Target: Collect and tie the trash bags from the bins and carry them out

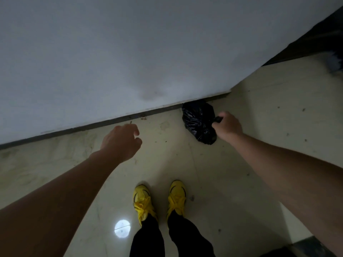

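From the head view, a person stands on a pale tiled floor point(241, 164) next to a white wall point(111, 62). The right hand point(228, 127) has a tight grip on the bunched top of a small black trash bag point(196, 121), with the fingers curled all the way round it. The bag hangs by the bottom of the wall, in front of the person's yellow shoes point(143, 201) and a bit to the right. I cannot tell if it touches the floor. The left hand point(121, 141) reaches forward, apart from the bag. Its grip is loose, with the fingers a little bent, and it holds nothing.

The bag looks soft, thin and crinkly. It is small and lumpy, so it is likely light enough for one hand. The shiny plastic could be slippery, and it could tear if pulled hard. The best place to hold it is the bunched top, where the hand is now. I see no words or labels on the bag, the shoes or the wall.
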A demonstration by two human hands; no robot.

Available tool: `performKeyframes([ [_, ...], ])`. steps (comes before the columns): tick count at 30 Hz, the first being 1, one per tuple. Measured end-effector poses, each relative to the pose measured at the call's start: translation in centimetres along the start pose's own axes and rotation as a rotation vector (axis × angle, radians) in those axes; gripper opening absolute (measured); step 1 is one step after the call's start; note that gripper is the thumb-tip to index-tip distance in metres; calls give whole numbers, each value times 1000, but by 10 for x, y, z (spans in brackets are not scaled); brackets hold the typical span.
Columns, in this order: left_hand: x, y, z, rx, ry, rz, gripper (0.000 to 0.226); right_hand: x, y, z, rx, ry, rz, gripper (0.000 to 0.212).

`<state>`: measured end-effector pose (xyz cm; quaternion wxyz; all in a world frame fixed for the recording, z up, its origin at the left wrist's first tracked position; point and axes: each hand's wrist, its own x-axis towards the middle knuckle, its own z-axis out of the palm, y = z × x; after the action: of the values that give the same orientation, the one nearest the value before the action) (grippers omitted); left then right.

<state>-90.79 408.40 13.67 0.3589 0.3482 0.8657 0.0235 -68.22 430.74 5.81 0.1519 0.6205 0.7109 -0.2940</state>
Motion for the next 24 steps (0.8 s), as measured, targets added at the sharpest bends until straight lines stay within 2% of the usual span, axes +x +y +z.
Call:
performKeyframes([
  [5,-36,11,-27,-50,6,-24,25,-62,-9,-19,-165,-141,-111,45],
  [10,-127,-7,-103,-155,78,-120,26,-159,-72,-65,-269,-281,-273,44],
  [11,-130,-5,-103,-173,85,-134,26,-163,-75,-65,-292,-294,-261,43],
  [13,-199,-19,-144,-228,113,-197,26,-225,-112,-90,-356,-339,-335,41],
  [14,-200,-21,-138,-229,134,-193,26,-225,-115,-89,-366,-328,-345,39],
  [17,-330,-85,-183,-321,226,-360,26,-340,-196,-111,-460,-392,-562,34],
  [24,-476,-209,-186,-476,355,-615,26,-467,-332,-84,-649,-359,-870,24],
])
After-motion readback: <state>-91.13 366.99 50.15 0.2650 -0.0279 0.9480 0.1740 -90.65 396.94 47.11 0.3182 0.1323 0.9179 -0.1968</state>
